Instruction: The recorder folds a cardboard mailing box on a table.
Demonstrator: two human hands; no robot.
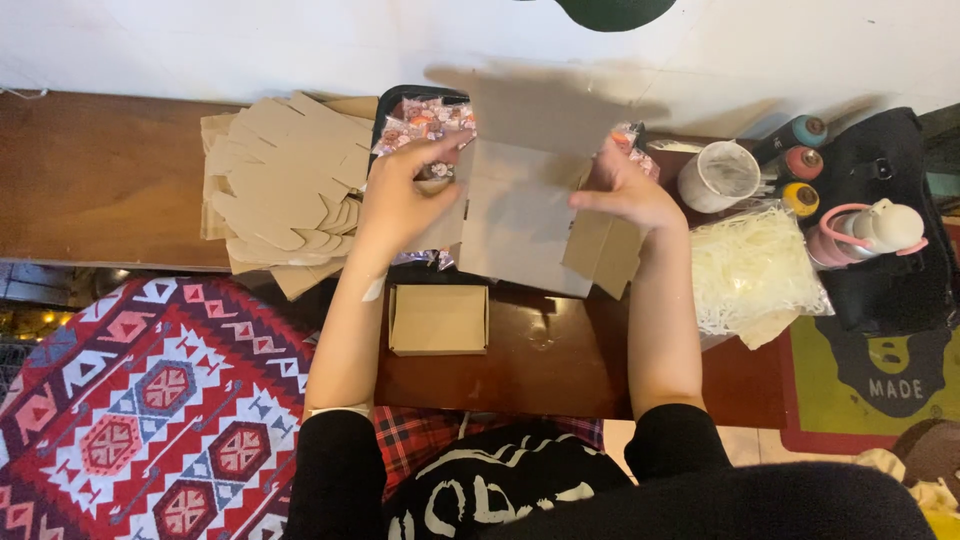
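The left hand (400, 195) and right hand (625, 190) are each gripping a side of a flat cardboard box (525, 215), holding it above the wooden table (100, 170) while folding its flaps. It is probably going best by pressing each crease squarely and keeping both sides level, so the walls meet like those of the finished box (438, 320) lying just below.

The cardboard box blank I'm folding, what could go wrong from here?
The cardboard blank is held in the air by both hands; the left hand grips only a side flap, which could crease or tear. Swinging its right flap might knock the white cup beside the right hand.
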